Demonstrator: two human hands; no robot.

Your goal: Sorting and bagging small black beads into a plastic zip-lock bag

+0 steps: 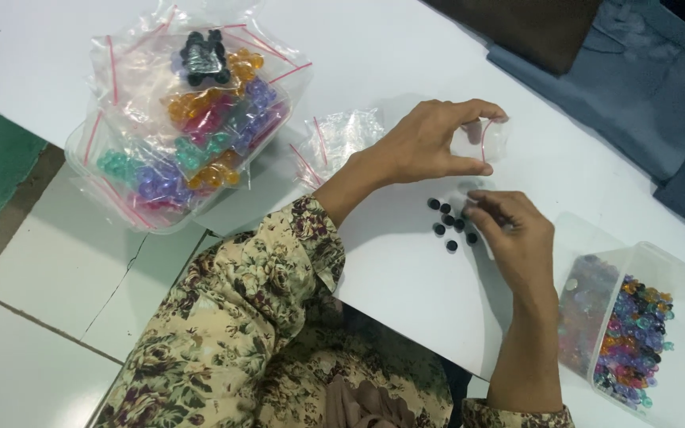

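On the white tabletop (406,269) in front of you, your left hand (430,143) holds up a small clear plastic zip bag with a red seal strip (489,139), pinched at its mouth between thumb and fingertips. Just below it, your right hand (517,238) hovers with its fingers curled together over a loose cluster of small black round beads (449,226); whether a bead sits between the fingertips you cannot tell from this view. The beads lie on the table between your two hands, touching neither.

To your right, a clear plastic tub (675,277) holds mixed beads of purple, orange and green. Further left, a second clear plastic container (81,154) is piled with zip bags of coloured beads (200,127), one bag of black beads on top. A crumpled empty clear bag (338,135) lies just beside your left wrist. Your floral-patterned sleeve (263,285) covers the left forearm.
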